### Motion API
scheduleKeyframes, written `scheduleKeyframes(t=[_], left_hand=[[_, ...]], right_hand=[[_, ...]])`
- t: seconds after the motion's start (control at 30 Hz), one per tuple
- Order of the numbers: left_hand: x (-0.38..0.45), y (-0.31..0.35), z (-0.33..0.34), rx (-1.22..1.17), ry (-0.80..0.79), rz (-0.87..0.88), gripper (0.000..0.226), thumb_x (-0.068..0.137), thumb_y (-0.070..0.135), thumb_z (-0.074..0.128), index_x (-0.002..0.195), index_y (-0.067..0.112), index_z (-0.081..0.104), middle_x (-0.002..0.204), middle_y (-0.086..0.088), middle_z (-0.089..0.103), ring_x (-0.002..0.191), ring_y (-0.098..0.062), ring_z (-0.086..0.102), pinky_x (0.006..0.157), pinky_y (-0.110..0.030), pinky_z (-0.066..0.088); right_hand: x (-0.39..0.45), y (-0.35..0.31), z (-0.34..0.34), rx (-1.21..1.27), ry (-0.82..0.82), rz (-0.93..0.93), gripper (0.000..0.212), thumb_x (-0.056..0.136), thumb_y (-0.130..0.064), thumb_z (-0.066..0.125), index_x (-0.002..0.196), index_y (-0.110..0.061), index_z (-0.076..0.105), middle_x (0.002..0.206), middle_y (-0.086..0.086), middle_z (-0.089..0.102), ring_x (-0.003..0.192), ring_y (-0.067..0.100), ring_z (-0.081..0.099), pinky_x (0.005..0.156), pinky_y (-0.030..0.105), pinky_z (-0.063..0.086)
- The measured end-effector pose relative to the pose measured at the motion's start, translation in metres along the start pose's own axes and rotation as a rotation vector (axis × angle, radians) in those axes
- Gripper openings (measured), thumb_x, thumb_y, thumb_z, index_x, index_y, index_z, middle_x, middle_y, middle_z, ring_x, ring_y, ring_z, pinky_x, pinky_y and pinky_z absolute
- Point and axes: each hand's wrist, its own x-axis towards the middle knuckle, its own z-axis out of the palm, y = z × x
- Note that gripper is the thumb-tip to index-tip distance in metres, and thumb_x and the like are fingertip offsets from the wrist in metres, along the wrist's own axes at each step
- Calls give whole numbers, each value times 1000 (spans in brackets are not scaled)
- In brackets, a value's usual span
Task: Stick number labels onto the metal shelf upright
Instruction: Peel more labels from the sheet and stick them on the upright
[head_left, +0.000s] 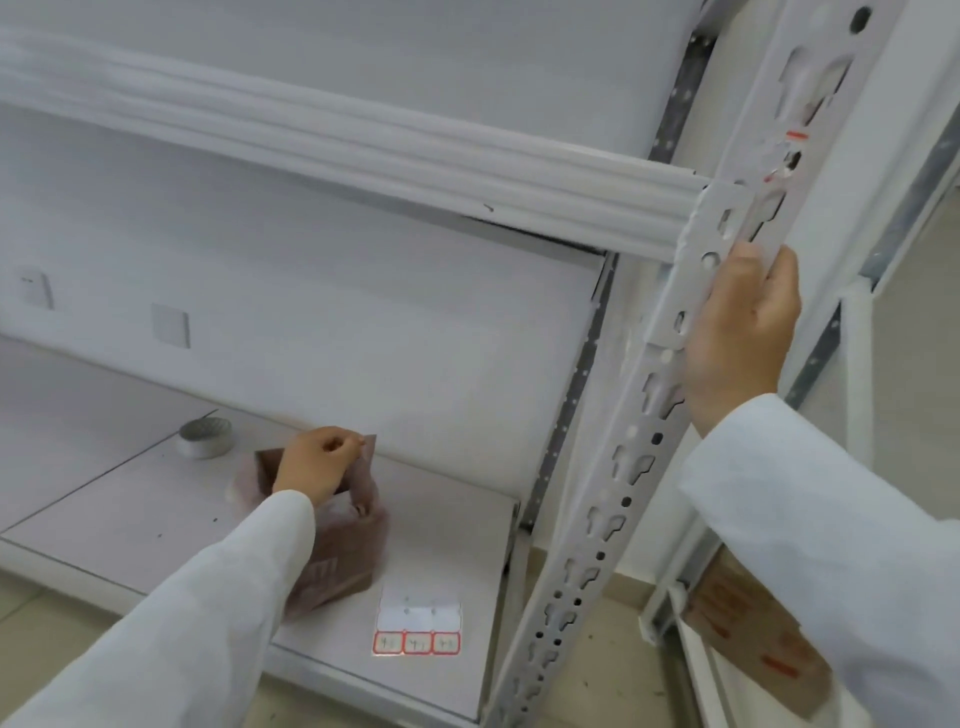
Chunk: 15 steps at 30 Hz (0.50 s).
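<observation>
White sleeves fill the near corners, one arm reaching in from each side. Largest in the scene is the metal shelf upright (639, 415), a pale perforated post slanting up the right; it is rigid steel, so it should take firm thumb pressure without flexing, though its keyhole slots leave only narrow flat strips for a label to seat on. Torn label remnants cling near its top. The right hand (740, 332) is wrapped around the upright just below the crossbeam (363, 150), fingers curled over its far edge. On the lower shelf board (130, 509) sits a brown paper bag (337, 551); the left hand (317, 460) is over its mouth with fingers curled, pinching what looks like the bag's rim or handle. A roll of tape (205, 438) lies farther left. Nearest the board's front edge lies the label sheet (418, 626), three red-bordered number labels in its near row. These are thin, light and floppy; peel each by a corner, since the adhesive face would likely fold onto itself.
</observation>
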Motion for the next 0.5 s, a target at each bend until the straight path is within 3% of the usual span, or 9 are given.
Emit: scheduleKeyframes(t=[0.17,0.27,0.4,0.5], left_hand=[[15,-22,9,-63,-35,-101,16,83,3,56,73,9,67,61,-3,63,66,-24,56,66,-29,45],[20,-29,10,-62,-57,-104,24,86,6,54,66,17,62,53,5,64,64,-22,56,73,-31,45],[26,-38,4,-6,-51,-127,24,86,20,53,65,13,62,68,-7,63,67,-24,54,75,-35,43],[29,-48,2,62,-12,-133,21,85,20,57,71,8,67,78,-14,68,73,-27,57,76,-37,46]], right_hand=[[-4,-5,1,38,4,-8,17,100,-14,30,90,-18,43,75,-15,49,51,-15,46,53,1,35],[-4,-5,2,18,13,-10,17,101,-15,30,93,-21,44,78,-19,50,55,-20,47,57,-1,34],[-2,2,3,10,28,-25,18,101,-17,30,97,-14,48,73,-16,46,52,-15,45,57,1,35],[0,5,3,-5,40,-38,19,94,-27,31,86,-19,46,68,-13,41,52,-9,41,57,5,35]])
